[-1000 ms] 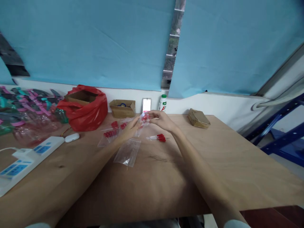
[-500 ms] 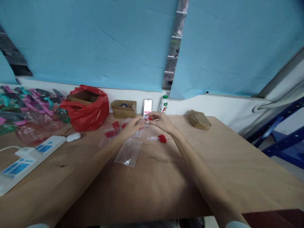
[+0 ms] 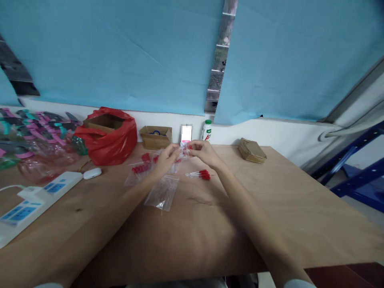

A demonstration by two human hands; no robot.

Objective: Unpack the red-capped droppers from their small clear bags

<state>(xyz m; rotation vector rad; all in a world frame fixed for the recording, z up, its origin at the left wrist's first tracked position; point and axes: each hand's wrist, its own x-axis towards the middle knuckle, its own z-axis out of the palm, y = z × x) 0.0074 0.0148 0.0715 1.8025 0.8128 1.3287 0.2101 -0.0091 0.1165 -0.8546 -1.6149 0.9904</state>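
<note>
Between my hands, raised a little off the table, is a small clear plastic bag (image 3: 184,150) with red-ended pieces in it. My left hand (image 3: 167,158) pinches its left side. My right hand (image 3: 205,153) has its fingers closed at the right side, by the red ends. Several red-capped clear droppers (image 3: 199,174) lie in a bunch below my right hand. An unfilled zip bag (image 3: 163,193) lies flat nearer to me. Left of it, partly behind my left forearm, are filled bags (image 3: 140,169) with red-ended pieces.
A phone (image 3: 186,133) leans at the wall beside a white bottle (image 3: 207,131). Cardboard boxes (image 3: 156,138) (image 3: 252,151) stand along the back. At left are a red plastic bag (image 3: 111,140), spray bottles (image 3: 39,160), a white case (image 3: 92,173) and a power strip (image 3: 33,204).
The small bag between my hands now shows more spread out, and my left fingers have shifted slightly up its left side. The droppers and flat bag on the table stay put.
</note>
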